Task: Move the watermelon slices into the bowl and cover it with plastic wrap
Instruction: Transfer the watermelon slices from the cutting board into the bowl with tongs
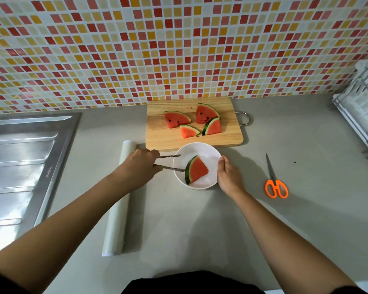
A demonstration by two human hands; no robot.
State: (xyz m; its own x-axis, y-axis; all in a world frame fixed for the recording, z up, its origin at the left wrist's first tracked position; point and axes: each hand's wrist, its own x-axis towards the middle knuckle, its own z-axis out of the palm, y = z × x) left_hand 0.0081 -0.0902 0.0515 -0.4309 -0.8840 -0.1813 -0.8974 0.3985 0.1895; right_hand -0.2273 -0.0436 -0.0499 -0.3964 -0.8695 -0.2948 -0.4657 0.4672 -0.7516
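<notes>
Next, left hand (140,164) gripping the tongs (169,167), tips spread and empty, right hand (227,177) clasping the bowl (200,145), I should pinch a slice (189,131) on the board (221,141) by its rind.

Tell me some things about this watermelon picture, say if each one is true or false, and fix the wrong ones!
1. One watermelon slice lies in the white bowl. True.
2. Three slices are on the cutting board. False: four slices are on it.
3. The left hand holds the tongs. True.
4. The right hand holds the scissors. False: the scissors lie on the counter, and the right hand grips the bowl's side.
5. Plastic wrap covers the bowl. False: the bowl is uncovered, and the plastic wrap roll lies on the counter to its left.
</notes>
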